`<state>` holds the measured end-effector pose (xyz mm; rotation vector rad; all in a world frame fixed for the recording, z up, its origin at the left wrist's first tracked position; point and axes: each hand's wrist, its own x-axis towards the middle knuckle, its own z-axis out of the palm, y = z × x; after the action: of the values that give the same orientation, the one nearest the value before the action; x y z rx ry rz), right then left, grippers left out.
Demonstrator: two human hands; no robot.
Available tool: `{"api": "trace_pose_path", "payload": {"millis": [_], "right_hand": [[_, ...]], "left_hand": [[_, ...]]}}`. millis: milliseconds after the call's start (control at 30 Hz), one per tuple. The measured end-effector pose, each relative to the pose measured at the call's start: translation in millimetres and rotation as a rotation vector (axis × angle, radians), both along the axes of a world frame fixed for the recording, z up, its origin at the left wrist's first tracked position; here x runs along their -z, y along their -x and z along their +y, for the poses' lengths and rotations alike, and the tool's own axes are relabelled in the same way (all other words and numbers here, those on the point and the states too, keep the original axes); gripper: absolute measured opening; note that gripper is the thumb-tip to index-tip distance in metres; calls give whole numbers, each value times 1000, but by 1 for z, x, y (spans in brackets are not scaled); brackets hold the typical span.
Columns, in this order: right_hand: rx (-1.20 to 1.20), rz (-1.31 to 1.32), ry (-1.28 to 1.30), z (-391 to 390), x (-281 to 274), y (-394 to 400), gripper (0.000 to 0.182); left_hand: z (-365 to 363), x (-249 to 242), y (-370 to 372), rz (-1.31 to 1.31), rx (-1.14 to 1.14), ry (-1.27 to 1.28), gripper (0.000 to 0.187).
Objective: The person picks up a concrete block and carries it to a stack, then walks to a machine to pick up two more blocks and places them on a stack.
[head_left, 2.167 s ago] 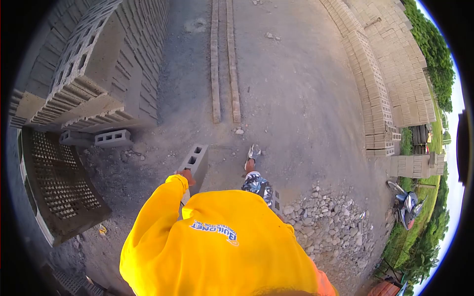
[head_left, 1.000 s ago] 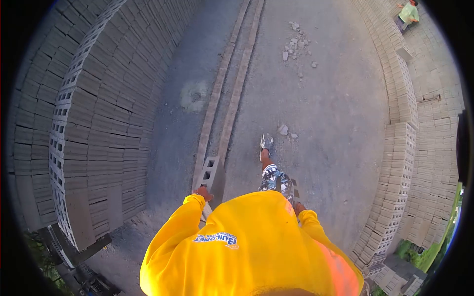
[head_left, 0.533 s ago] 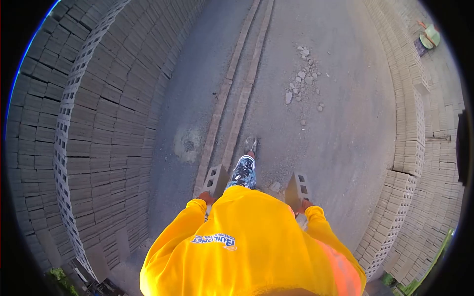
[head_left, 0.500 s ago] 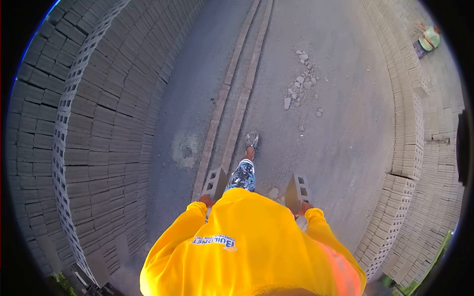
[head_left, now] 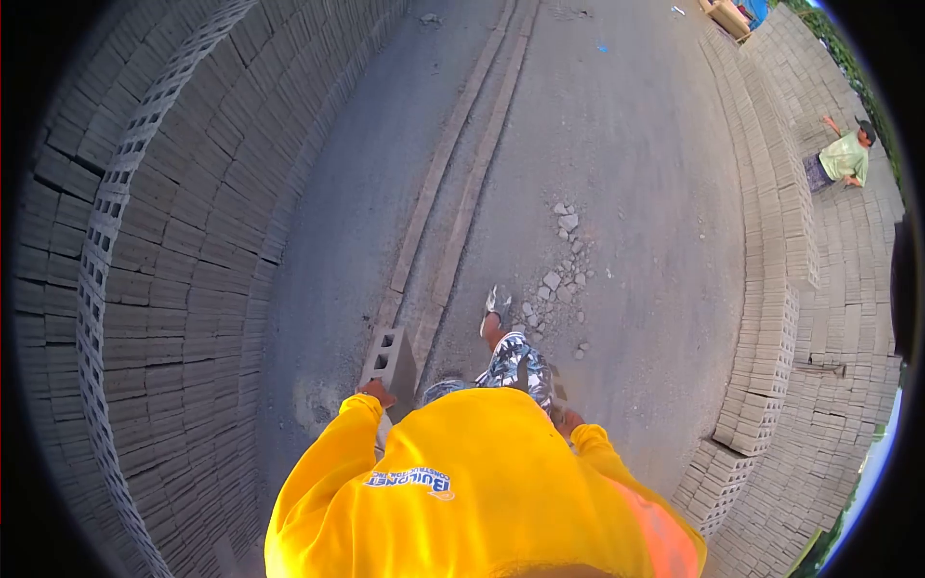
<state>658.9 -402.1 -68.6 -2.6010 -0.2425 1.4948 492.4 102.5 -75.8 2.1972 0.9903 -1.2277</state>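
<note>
My left hand [head_left: 378, 391] is closed on the end of a grey hollow concrete block [head_left: 397, 358], which hangs beside my left leg over the brick-like strips. The block's openings face up and forward. My right hand [head_left: 570, 422] is low at my right side, partly hidden by the yellow sleeve. A second concrete block [head_left: 561, 393] hangs at that hand, mostly hidden behind my right leg and the yellow shirt. One shoe [head_left: 496, 301] shows ahead on the ground.
Tall block stacks [head_left: 183, 289] line the left, and lower stacks [head_left: 771, 318] line the right. Broken rubble [head_left: 554, 281] lies ahead, right of two parallel ground strips [head_left: 462, 207]. Another person [head_left: 843, 159] is beyond the right stacks.
The rubble and ground strips have shifted nearer as I moved forward. The left block has swung forward, and the right block has swung back behind my leg. More of the other person shows.
</note>
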Motion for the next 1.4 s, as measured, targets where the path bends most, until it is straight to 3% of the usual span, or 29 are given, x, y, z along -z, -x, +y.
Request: {"api": "trace_pose_path", "payload": {"millis": [67, 267, 467, 567, 633, 700, 867, 933, 1067, 1400], "right_hand": [[71, 83, -122, 19, 14, -74, 79], [43, 78, -99, 69, 39, -331, 79], [19, 88, -90, 120, 29, -548, 79], [26, 88, -81, 144, 34, -650, 79], [38, 80, -70, 158, 36, -727, 80], [48, 71, -49, 170, 37, -804, 80], [77, 41, 1, 197, 10, -1002, 80], [91, 33, 11, 203, -4, -1065, 80], [114, 10, 8, 236, -13, -1205, 80], [84, 46, 8, 309, 18, -1592, 81]], "left_hand": [[22, 4, -74, 32, 67, -14, 67], [71, -5, -321, 4, 80, -124, 68], [133, -35, -556, 74, -74, 64, 72], [143, -38, -667, 32, -113, 23, 79], [151, -16, -739, -27, -41, -29, 72], [170, 60, -806, -62, 62, -42, 66], [203, 92, -1005, -108, 63, -6, 62], [210, 30, -1102, 43, -17, 94, 61], [237, 20, -1250, -75, 175, -26, 70], [294, -5, -1624, -21, 135, -33, 70]]}}
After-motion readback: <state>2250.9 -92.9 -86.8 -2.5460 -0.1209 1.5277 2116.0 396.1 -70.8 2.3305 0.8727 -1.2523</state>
